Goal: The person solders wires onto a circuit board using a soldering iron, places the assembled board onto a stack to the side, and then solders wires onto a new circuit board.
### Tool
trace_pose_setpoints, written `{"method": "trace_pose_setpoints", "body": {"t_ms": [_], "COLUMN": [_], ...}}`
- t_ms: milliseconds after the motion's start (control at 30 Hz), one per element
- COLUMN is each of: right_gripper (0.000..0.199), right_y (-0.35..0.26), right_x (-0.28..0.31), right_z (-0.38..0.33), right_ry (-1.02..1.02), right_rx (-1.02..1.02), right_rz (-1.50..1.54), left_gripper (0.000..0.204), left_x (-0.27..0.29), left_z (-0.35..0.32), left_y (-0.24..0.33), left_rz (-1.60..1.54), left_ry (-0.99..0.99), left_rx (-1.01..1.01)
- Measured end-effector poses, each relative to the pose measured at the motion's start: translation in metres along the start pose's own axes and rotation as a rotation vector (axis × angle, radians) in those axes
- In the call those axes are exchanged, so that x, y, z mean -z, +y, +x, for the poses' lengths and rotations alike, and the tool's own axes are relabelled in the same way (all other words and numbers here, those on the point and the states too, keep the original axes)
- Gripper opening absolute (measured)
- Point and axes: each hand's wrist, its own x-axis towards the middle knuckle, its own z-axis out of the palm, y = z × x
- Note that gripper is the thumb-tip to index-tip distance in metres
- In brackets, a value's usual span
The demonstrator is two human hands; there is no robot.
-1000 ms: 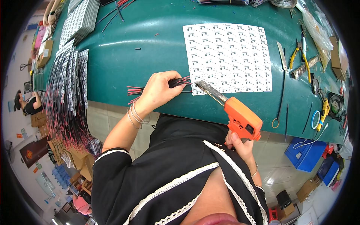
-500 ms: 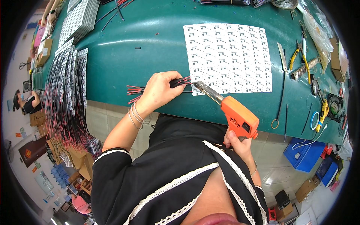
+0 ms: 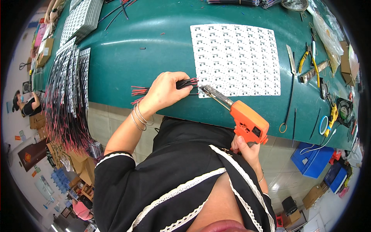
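My left hand [image 3: 164, 92] clamps the wires [image 3: 185, 83]; my right hand [image 3: 247, 149] grips the iron [image 3: 247, 123], tip at the panel [image 3: 235, 58].

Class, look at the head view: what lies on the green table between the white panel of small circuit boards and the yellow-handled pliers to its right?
In the head view, a narrow metal blade lies on the green table between the white panel and the yellow-handled pliers.

bench: green tabletop [image 3: 154, 46], pretty cluttered
left edge: stacks of white panels [image 3: 69, 77] with red and black wires hanging off; more panels [image 3: 83, 19] further back
right side: yellow-handled pliers [image 3: 309, 62]; small fan [image 3: 344, 110]; clear plastic bags [image 3: 328, 31]
floor right: blue bins [image 3: 315, 162]; cardboard box [image 3: 315, 195]
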Motion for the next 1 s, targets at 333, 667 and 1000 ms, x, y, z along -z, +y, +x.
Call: {"method": "trace_pose_setpoints", "body": {"t_ms": [333,667,1000], "right_gripper": [0.018,0.015,0.024], "right_y": [-0.0008,0.0032,-0.0015], "right_x": [-0.0032,0.0006,0.0013], "right_z": [-0.0001,-0.0011,-0.0011], "right_ry": [0.031,-0.023,0.02], "right_rx": [-0.007,0.025,-0.016], "right_rz": [0.042,0.036,0.134], "left_gripper": [0.019,0.02,0.02], "left_x": [0.0029,0.0014,0.0029], "left_z": [0.002,0.001,0.0013], "left_y": [0.0021,0.0038,0.0037], "left_rz": [0.031,0.064,0.077], "left_ry": [-0.065,-0.035,-0.056], "left_rx": [0.033,0.02,0.019]}}
